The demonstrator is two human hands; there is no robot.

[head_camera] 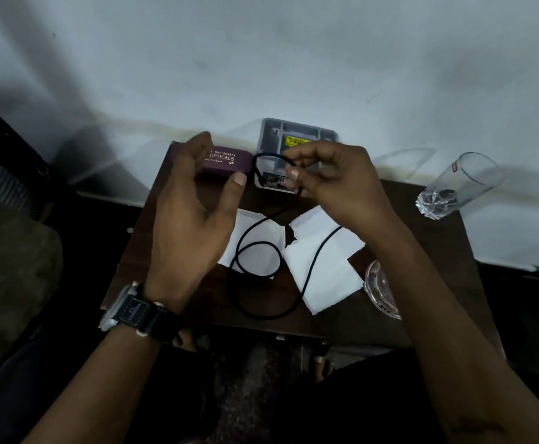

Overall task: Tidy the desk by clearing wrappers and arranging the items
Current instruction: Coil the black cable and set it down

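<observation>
Fingers of right hand [335, 179] pinch black cable [236, 254]; those of left hand [188, 203] spread loosely by purple case [226, 160].

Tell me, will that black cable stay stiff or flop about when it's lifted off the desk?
Probably floppy: the black cable sags in loose loops from the pinching right hand onto the white paper. It looks thin, so likely light. Lifted, the trailing loops may drag or tangle.

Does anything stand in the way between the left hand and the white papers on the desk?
Yes. The black cable lies looped across both white papers, while the right hand pinches its upper end. The left hand is open, holding nothing.
</observation>
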